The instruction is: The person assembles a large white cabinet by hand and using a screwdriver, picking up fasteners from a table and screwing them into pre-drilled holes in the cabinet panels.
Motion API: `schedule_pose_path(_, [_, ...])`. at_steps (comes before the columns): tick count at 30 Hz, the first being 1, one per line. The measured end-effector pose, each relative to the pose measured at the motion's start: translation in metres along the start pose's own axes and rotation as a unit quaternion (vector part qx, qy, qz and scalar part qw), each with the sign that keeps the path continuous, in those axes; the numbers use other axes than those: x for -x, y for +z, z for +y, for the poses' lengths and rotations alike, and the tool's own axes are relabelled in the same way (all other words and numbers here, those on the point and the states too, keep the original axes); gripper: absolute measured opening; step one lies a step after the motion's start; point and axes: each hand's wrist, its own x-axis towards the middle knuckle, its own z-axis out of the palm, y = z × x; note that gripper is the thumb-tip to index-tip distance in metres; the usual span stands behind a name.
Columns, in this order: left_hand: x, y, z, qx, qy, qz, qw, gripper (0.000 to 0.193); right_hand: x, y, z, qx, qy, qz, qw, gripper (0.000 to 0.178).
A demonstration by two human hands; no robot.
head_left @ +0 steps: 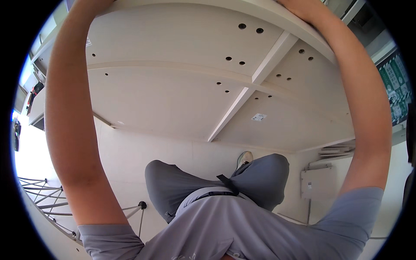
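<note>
Both my arms stretch forward to a large off-white furniture piece that spans the view in front of me. It has crossing strips, pairs of dark round holes and a small white label. My left hand is at the upper left of its far rim, and my right hand meets the same rim at the upper right. The top of the picture cuts off the fingers of both hands, so their grip is hidden.
My bent knees in grey trousers and one shoe are below the piece. A folding frame of thin rods stands at the left. Flat boards are stacked at the right, near a white panel. Green printed packaging is farther right.
</note>
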Motion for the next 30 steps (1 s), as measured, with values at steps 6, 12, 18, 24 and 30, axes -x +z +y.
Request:
schedule_pose_path(6, [0.000,0.006,0.006,-0.059,0.008,0.055,0.997,0.021,0.001,-0.002,0.006,-0.007,0.007,0.037,0.999,0.030])
schedule_pose_path(12, [-0.025,0.001,-0.070,0.000,-0.006,0.033,0.999,0.041,-0.002,-0.003,0.018,-0.033,-0.004,0.134,0.990,0.030])
schedule_pose_path(18, [0.056,-0.007,-0.036,0.278,0.029,0.315,0.907,0.008,-0.013,-0.020,0.037,-0.371,0.134,0.194,0.898,0.028])
schedule_pose_path(24, [0.227,0.042,0.018,0.644,-0.215,0.084,0.730,0.002,0.011,-0.065,0.143,-0.809,0.015,0.087,0.581,0.024])
schedule_pose_path(30, [0.359,0.065,0.050,0.815,-0.442,-0.154,0.343,0.054,0.161,0.014,-0.048,-0.787,0.024,0.236,0.570,0.028])
